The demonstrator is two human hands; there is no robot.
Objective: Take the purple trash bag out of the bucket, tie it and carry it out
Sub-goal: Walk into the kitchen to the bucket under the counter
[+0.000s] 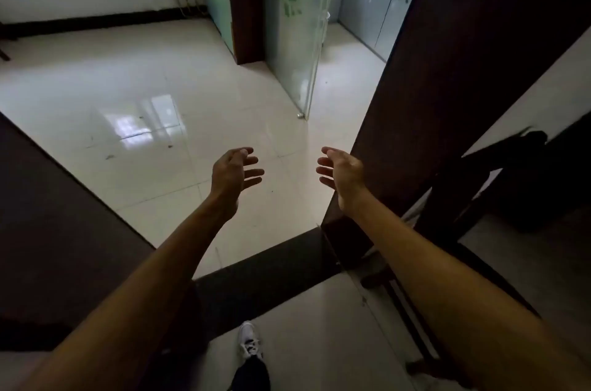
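Note:
Both my arms reach forward over a dark door threshold. My left hand is open, fingers spread, palm turned inward, holding nothing. My right hand mirrors it, open and empty, close to the dark wooden door frame. No purple trash bag and no bucket are in view. A white object stands on the floor behind the glass door; I cannot tell what it is.
Glossy cream floor tiles spread ahead. A frosted glass door stands ajar toward a kitchen with grey cabinets. A dark door leaf is at left, a dark shape at right. My white shoe is below.

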